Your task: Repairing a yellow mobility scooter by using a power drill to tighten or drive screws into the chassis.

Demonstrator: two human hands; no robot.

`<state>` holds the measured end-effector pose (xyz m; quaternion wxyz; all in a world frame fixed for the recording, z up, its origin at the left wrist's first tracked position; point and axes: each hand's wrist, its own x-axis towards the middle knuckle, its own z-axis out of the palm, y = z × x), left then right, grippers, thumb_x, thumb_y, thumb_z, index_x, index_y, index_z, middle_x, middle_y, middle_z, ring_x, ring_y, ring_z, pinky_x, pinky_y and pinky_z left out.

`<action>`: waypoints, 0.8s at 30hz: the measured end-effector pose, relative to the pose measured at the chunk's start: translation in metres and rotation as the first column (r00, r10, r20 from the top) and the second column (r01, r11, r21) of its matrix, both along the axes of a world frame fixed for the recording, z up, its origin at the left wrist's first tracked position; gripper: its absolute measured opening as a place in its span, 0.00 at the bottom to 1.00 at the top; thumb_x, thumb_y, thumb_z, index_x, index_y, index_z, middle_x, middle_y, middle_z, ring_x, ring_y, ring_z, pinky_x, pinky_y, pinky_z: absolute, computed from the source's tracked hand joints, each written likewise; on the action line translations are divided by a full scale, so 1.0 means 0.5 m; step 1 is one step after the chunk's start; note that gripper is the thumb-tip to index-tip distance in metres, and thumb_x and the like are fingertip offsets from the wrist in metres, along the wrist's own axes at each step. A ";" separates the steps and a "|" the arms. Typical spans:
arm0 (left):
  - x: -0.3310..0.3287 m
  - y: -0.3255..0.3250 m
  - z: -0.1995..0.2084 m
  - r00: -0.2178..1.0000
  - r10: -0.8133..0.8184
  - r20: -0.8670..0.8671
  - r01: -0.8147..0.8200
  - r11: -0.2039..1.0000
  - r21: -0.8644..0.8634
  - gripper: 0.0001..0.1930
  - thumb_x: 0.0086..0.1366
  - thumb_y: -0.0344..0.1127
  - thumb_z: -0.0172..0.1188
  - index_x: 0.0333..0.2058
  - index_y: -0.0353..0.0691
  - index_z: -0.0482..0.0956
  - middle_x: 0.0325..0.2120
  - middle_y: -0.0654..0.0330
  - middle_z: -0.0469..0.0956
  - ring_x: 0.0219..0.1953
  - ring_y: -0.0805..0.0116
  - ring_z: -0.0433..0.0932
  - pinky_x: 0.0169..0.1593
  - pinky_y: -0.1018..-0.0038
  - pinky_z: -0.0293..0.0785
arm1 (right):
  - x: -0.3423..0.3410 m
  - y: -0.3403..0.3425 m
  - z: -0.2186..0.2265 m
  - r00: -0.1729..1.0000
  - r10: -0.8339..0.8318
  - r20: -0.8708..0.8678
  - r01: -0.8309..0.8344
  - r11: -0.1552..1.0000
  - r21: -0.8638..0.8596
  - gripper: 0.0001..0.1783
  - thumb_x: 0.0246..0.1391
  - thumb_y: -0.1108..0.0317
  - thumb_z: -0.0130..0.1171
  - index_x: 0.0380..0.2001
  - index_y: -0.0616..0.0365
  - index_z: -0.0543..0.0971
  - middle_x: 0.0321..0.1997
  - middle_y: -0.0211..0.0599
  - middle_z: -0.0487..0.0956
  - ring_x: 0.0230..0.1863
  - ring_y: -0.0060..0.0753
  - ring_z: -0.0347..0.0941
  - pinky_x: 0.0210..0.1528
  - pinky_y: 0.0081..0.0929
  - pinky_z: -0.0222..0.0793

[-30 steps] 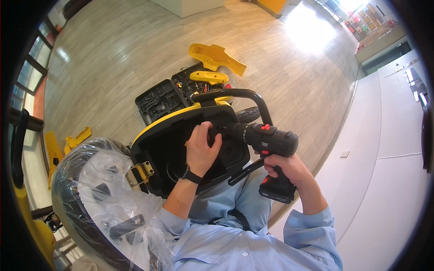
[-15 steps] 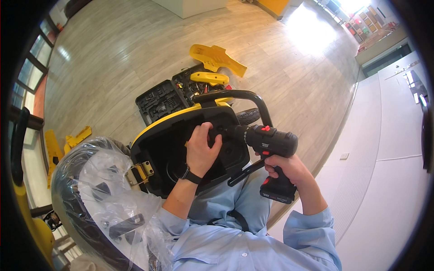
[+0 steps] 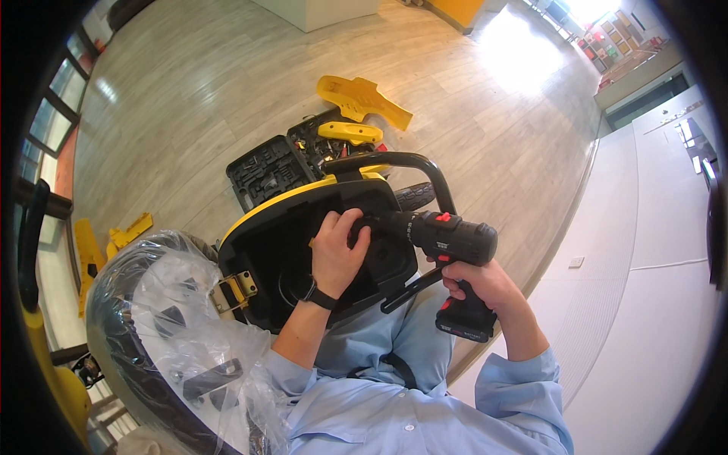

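A black cordless drill (image 3: pixel 455 236) with red buttons lies level in my right hand (image 3: pixel 478 287), its fingers wrapped round the grip. Its chuck points left over a black storage tub (image 3: pixel 299 220) with a yellow rim. In front of the chuck, my left hand (image 3: pixel 338 246) is curled, thumb and forefinger close together near the drill's dark tip. What they pinch blends into the black tub and cannot be made out. Left of the tub, a seat (image 3: pixel 178 326) wrapped in clear plastic is tipped back beside a metal hinge (image 3: pixel 235 290).
A black tubular rail (image 3: pixel 413 161) curves over the tub's far right, with a tyre (image 3: pixel 415 196) below. Beyond lie an open tool case (image 3: pixel 267 168) and yellow panels (image 3: pixel 368 98). More yellow parts (image 3: pixel 89 254) lie left. A white wall (image 3: pixel 591 220) runs along the right.
My left fingers have shifted slightly down and drawn closer together by the drill's tip. The drill and my right hand have barely moved.
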<state>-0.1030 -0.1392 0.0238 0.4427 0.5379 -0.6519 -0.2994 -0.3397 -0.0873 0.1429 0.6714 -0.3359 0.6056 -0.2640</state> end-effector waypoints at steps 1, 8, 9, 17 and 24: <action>0.000 0.000 0.001 1.000 -0.002 0.002 0.002 1.000 0.005 0.13 0.59 0.31 0.67 0.44 0.42 0.80 0.28 0.56 0.72 0.26 0.61 0.76 0.31 0.67 0.74 | 0.000 0.001 0.001 1.000 -0.007 0.005 0.007 1.000 0.004 0.06 0.51 0.72 0.61 0.32 0.60 0.75 0.21 0.29 0.72 0.19 0.21 0.68 0.24 0.23 0.65; -0.001 -0.001 0.002 1.000 -0.012 -0.013 0.013 1.000 0.007 0.13 0.59 0.30 0.67 0.44 0.42 0.80 0.29 0.56 0.73 0.27 0.62 0.76 0.31 0.68 0.74 | 0.000 0.002 0.002 1.000 -0.001 0.000 0.001 1.000 0.000 0.06 0.51 0.73 0.61 0.32 0.60 0.75 0.21 0.29 0.72 0.19 0.22 0.68 0.25 0.23 0.65; -0.001 -0.001 0.003 1.000 -0.013 -0.013 0.013 1.000 0.005 0.13 0.59 0.30 0.67 0.44 0.41 0.80 0.29 0.56 0.73 0.27 0.61 0.76 0.31 0.68 0.74 | 0.000 0.002 0.002 1.000 -0.002 0.000 0.002 1.000 -0.001 0.06 0.51 0.73 0.61 0.32 0.60 0.75 0.21 0.29 0.72 0.19 0.22 0.68 0.25 0.23 0.65; -0.001 -0.002 0.002 1.000 -0.020 -0.017 0.020 1.000 -0.001 0.13 0.60 0.30 0.67 0.44 0.41 0.79 0.30 0.55 0.73 0.28 0.59 0.78 0.33 0.66 0.75 | -0.001 -0.002 0.002 0.999 0.003 -0.037 -0.003 1.000 -0.002 0.07 0.51 0.73 0.61 0.33 0.60 0.75 0.21 0.29 0.73 0.20 0.21 0.69 0.25 0.24 0.65; 0.002 0.000 0.008 1.000 -0.021 -0.009 0.021 0.999 -0.024 0.14 0.60 0.29 0.66 0.45 0.41 0.79 0.30 0.54 0.73 0.29 0.58 0.78 0.33 0.66 0.75 | 0.007 -0.023 0.035 0.987 0.104 -0.121 -0.103 0.995 0.012 0.07 0.51 0.73 0.61 0.34 0.60 0.76 0.22 0.28 0.74 0.20 0.20 0.69 0.24 0.24 0.65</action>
